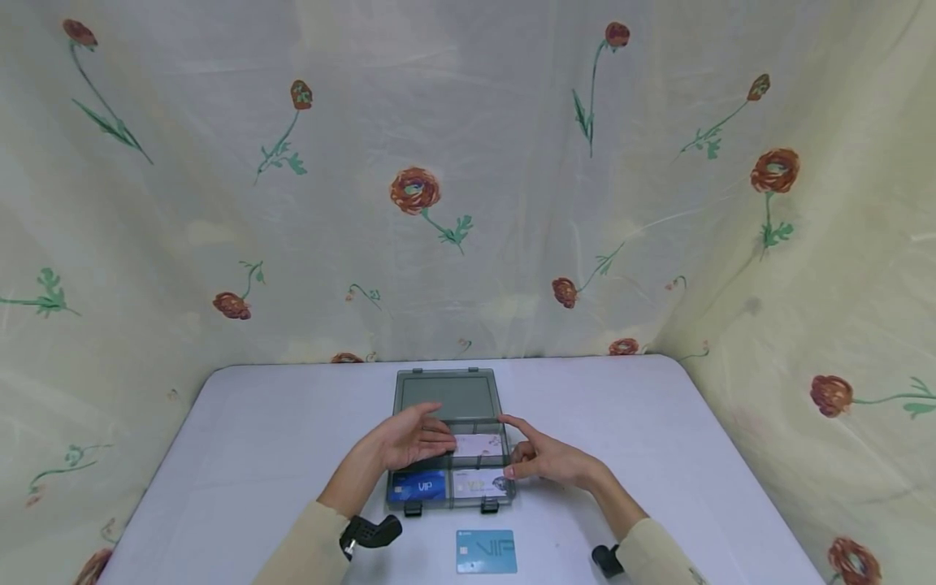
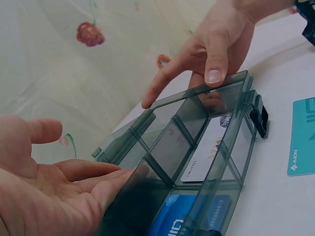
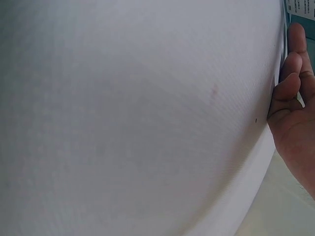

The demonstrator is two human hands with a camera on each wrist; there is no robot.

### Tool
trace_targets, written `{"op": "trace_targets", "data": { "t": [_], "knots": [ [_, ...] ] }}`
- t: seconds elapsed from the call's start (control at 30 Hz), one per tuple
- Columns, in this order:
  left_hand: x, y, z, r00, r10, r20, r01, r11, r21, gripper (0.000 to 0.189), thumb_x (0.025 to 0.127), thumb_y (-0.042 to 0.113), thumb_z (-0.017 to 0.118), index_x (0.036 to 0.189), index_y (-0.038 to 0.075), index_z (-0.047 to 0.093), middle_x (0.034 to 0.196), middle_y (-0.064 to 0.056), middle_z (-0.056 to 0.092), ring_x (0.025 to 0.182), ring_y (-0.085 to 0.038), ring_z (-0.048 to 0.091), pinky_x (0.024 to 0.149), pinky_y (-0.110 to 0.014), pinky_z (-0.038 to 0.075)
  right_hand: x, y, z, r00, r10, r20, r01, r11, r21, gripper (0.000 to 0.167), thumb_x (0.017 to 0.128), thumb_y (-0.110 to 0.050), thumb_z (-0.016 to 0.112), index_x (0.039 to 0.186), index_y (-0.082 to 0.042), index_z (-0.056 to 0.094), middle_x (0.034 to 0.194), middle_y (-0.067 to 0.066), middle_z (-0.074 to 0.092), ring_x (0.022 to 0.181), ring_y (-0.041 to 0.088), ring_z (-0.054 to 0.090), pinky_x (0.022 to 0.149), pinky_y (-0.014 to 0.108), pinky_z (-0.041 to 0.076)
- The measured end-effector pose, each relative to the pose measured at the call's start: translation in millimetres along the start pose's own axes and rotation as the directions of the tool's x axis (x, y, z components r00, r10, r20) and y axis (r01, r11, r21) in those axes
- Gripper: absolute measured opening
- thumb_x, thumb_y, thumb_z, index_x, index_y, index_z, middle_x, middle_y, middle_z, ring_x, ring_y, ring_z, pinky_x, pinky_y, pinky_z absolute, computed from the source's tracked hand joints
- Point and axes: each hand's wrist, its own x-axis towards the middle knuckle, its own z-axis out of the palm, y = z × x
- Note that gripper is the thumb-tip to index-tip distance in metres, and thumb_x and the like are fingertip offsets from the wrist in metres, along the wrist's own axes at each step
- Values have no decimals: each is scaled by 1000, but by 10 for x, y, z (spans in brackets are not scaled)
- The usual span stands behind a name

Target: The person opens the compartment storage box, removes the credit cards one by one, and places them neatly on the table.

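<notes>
A smoky, see-through plastic box (image 1: 448, 505) with compartments lies on the table, its lid (image 1: 453, 396) folded back. A blue VIP card (image 1: 417, 486) is in the front left compartment, a white card (image 1: 475, 483) in the front right, and a pale pink card (image 1: 478, 444) behind that one. My left hand (image 1: 415, 439) reaches over the back left compartment, fingers nearly straight and palm turned inward; its fingertips overlap the box. My right hand (image 1: 552, 459) holds the box's right side wall, thumb on the rim, index finger stretched along toward the lid's hinge.
A teal card (image 1: 486, 552) lies on the white table (image 1: 292, 431) in front of the box. Two black latches (image 1: 413, 509) stick out from the box's front edge. Flower-print curtain (image 1: 468, 244) hangs behind and beside the table. Each wrist wears a black camera mount (image 1: 369, 532).
</notes>
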Motion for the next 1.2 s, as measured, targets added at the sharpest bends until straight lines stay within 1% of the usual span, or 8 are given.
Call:
{"op": "trace_targets", "data": {
  "t": [0.3,0.5,0.7,0.93,1.07,1.2],
  "knots": [
    [-18,9,11,1000,-13,-6,13,1000,-18,73,105,43,49,144,-18,37,142,-34,49,131,-39,54,110,-39,45,2,2,-3,1000,1,5,-1,1000,5,94,91,-26,77,161,-30,14,95,9,65,84,18,55,77,33,45],
    [-13,-15,3,1000,11,-16,-12,1000,-10,72,105,42,49,143,-18,39,141,-35,50,130,-41,54,110,-40,45,-4,-10,3,1000,1,-3,-1,1000,9,94,91,-24,77,162,-29,15,95,9,65,84,18,54,77,33,44],
    [-26,-21,5,999,17,-28,-17,1000,-3,71,105,42,50,142,-17,41,139,-34,52,129,-40,56,111,-40,45,6,7,-6,1000,1,-2,-1,1000,6,95,91,-26,77,161,-30,15,94,9,65,83,18,54,76,33,44],
    [-53,-25,15,999,23,-44,-24,999,-31,69,104,41,52,141,-16,43,138,-32,53,129,-38,57,109,-38,46,13,12,-10,1000,7,-1,-7,1000,-3,95,90,-29,78,161,-31,15,93,7,64,82,17,54,75,31,45],
    [-72,-32,49,998,35,-43,-37,998,-53,69,104,40,52,144,-15,40,142,-31,50,132,-37,54,111,-39,45,1,-6,-2,1000,6,-3,-6,1000,3,94,91,-27,77,161,-31,15,93,8,64,82,17,54,75,32,44],
    [-78,-37,80,998,36,-57,-40,996,-76,68,104,39,53,146,-13,38,144,-31,48,133,-38,53,112,-40,44,-4,-17,5,1000,5,-2,-5,1000,12,94,91,-25,77,161,-30,15,92,8,64,82,18,54,76,33,44]
  ]
}}
